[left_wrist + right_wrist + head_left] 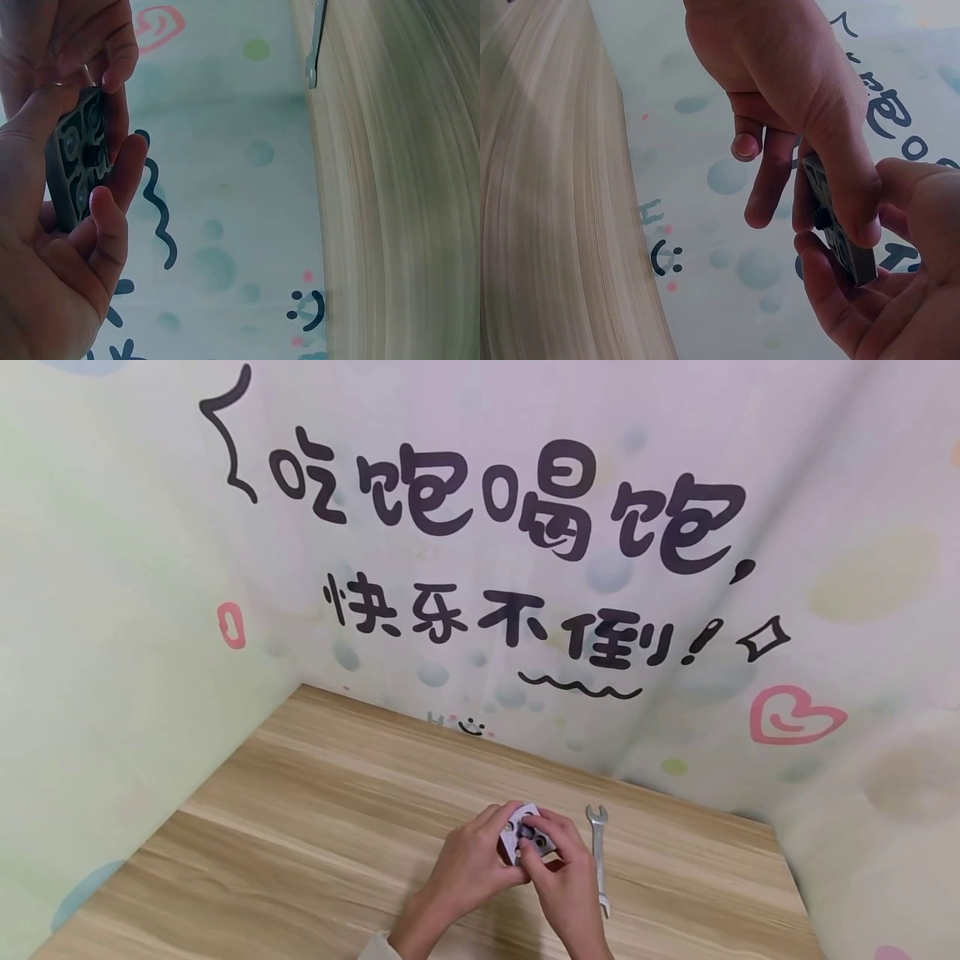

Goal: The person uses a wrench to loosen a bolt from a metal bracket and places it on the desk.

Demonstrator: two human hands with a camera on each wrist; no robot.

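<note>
Both hands hold one small grey plate [522,831] with round holes just above the wooden table [300,827]. My left hand [480,852] grips it from the left, fingers curled round its edge. My right hand [553,858] pinches its right side, fingertips on a dark round part in the plate's face. In the left wrist view the plate [79,165] stands on edge in my left hand [60,255], with my right hand [82,45] at its top. In the right wrist view the plate [841,241] sits between my right hand [877,300] and my left hand [795,97].
A flat silver open-ended wrench [598,856] lies on the table just right of the hands, also seen as the wrench [316,41] in the left wrist view. A printed cloth backdrop [480,568] walls the table at the back and both sides.
</note>
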